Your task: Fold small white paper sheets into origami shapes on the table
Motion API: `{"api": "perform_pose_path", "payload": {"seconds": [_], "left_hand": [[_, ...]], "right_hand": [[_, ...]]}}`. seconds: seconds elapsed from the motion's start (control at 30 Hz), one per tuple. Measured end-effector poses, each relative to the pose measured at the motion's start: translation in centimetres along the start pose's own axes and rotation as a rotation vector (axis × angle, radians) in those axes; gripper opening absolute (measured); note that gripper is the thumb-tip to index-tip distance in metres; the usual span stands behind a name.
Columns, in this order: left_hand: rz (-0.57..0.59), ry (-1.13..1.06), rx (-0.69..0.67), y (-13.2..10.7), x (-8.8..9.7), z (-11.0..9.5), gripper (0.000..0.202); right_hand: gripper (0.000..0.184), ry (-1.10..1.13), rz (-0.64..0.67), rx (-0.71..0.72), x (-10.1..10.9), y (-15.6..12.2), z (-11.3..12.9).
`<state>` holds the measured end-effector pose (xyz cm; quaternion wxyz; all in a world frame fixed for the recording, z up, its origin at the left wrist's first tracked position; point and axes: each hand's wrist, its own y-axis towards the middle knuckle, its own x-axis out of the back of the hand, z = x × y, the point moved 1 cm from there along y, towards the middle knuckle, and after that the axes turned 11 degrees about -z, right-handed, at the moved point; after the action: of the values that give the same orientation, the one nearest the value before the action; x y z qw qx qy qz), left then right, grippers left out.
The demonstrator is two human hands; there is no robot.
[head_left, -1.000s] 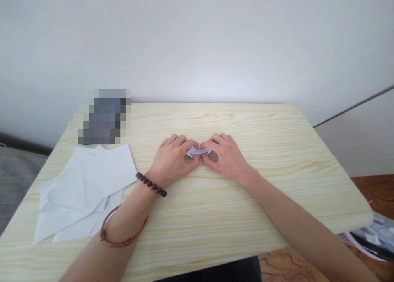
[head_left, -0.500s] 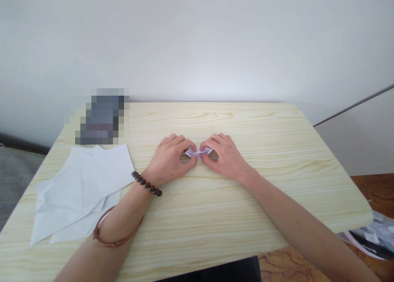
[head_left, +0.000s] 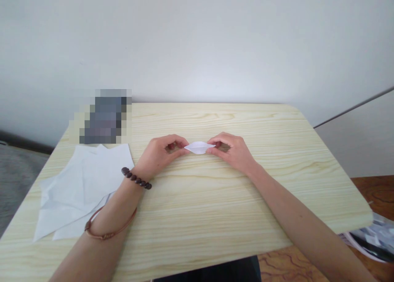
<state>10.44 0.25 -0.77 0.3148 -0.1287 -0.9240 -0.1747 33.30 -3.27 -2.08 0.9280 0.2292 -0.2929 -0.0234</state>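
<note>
A small piece of folded white paper (head_left: 200, 147) spans the gap between my two hands above the middle of the table. It looks like a flat, pointed lens shape with a crease running along its length. My left hand (head_left: 164, 150) pinches its left tip between thumb and fingers. At the opposite tip, my right hand (head_left: 231, 150) holds it in a similar pinch. Parts of both tips are covered by my fingertips. A dark beaded bracelet (head_left: 136, 178) and a brown cord bracelet (head_left: 107, 235) are on my left wrist and forearm.
Several white paper sheets (head_left: 76, 183) overlap on the left of the wood-grain table (head_left: 197, 216). Behind them is a pixelated dark object (head_left: 104, 118). A white wall (head_left: 197, 44) borders the far edge. A container with whitish scraps (head_left: 374, 237) stands below the right corner.
My hands have moved slightly apart, now gripping the paper's outer tips instead of its middle. The paper has gone from a narrow, double-pointed fold to a wider, rounded lens shape.
</note>
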Motion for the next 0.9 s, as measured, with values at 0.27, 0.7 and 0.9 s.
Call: {"api": "perform_pose_path", "payload": {"seconds": [0.27, 0.7, 0.9], "left_hand": [[-0.022, -0.083, 0.008, -0.1, 0.3, -0.2, 0.024], [-0.025, -0.068, -0.08, 0.0, 0.2, -0.2, 0.02], [-0.021, -0.016, -0.083, 0.0, 0.2, -0.2, 0.021]], "right_hand": [[0.014, 0.098, 0.001, -0.132, 0.8, 0.1, -0.7], [0.013, -0.002, -0.026, 0.097, 0.2, 0.0, 0.0], [0.008, -0.057, -0.055, 0.105, 0.0, 0.1, 0.5]]}}
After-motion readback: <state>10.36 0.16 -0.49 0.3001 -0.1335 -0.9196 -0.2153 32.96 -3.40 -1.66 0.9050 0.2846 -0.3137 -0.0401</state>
